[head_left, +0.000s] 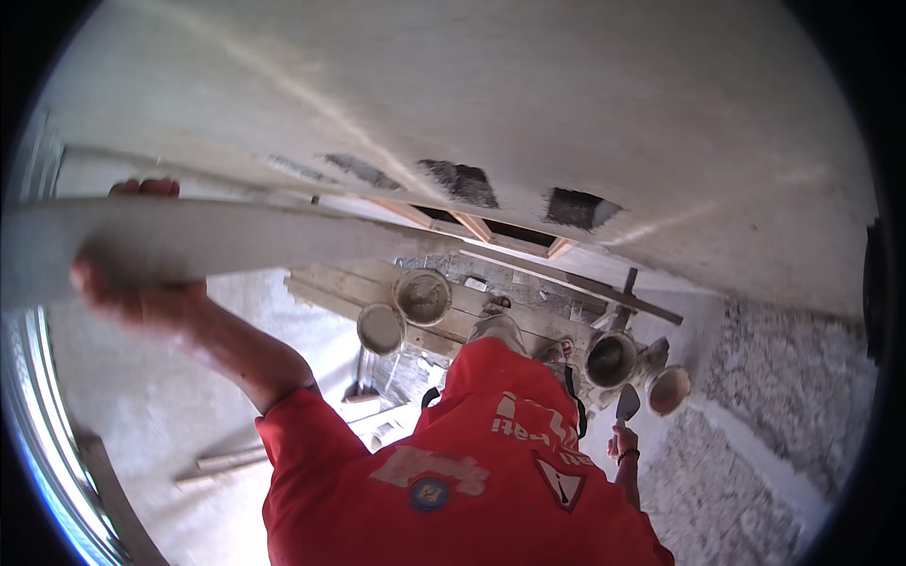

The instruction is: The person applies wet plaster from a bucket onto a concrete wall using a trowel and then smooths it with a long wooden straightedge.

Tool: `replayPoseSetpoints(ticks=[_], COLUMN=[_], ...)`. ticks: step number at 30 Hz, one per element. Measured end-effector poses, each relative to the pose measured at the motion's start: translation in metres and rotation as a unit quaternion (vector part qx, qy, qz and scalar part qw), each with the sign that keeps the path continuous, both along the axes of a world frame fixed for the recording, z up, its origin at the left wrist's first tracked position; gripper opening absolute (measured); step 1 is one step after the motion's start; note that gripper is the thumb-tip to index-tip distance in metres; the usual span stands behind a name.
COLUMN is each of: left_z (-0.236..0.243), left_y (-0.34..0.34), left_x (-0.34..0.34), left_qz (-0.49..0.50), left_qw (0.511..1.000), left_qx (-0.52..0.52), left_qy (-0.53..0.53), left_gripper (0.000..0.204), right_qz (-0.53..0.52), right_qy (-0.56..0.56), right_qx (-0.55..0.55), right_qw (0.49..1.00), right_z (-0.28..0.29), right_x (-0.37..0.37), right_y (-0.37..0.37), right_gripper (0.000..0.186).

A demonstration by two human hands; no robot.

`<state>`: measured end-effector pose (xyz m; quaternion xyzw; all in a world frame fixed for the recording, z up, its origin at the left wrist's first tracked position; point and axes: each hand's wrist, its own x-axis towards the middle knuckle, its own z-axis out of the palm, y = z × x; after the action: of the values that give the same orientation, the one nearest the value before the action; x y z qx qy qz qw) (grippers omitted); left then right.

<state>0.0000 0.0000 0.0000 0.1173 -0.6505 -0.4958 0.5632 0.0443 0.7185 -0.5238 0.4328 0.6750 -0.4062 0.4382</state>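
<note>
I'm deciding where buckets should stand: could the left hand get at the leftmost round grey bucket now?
Probably not: the left hand has its grip on a long, flat, grey board, and the bucket appears to sit well below. Reaching it would likely mean freeing that hand and bending down.

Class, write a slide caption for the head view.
Left hand grips a long grey board; right hand holds a trowel, buckets below.

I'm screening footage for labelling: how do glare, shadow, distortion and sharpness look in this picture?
Head view: a bright strip at far left glares and curves; pale light streaks cross the plastered surface; a soft shadow lies on the board beside the left hand, which looks slightly blurred; the right hand and trowel are small but distinguishable; corners go black.
</note>
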Motion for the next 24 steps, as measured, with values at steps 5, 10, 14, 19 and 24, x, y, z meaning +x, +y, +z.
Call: replayPoseSetpoints(ticks=[5,10,14,19,24], left_z=[-0.01,-0.075,-0.143,-0.208,-0.245], left_y=[-0.093,-0.196,-0.266,-0.328,-0.361], left_x=[0.029,0.072,0.107,0.143,0.16], left_qz=[0.155,0.187,0.236,0.281,0.271], left_qw=[0.978,0.973,0.953,0.918,0.915], left_qx=[-0.141,-0.12,-0.109,-0.079,-0.06], left_qy=[0.024,-0.06,-0.158,-0.268,-0.294], left_gripper=[0.041,0.044,0.044,0.046,0.045], right_qz=[0.031,0.06,0.182,0.229,0.196], right_qy=[0.045,0.028,0.119,0.11,0.076], right_qx=[-0.033,-0.005,-0.041,-0.014,-0.032], right_qw=[0.998,0.998,0.975,0.967,0.977], right_z=[0.002,0.026,0.066,0.085,0.087], right_x=[-0.069,-0.115,-0.125,-0.111,-0.096], right_y=[-0.062,-0.109,-0.152,-0.19,-0.198], right_gripper=[0.018,0.02,0.015,0.014,0.013])
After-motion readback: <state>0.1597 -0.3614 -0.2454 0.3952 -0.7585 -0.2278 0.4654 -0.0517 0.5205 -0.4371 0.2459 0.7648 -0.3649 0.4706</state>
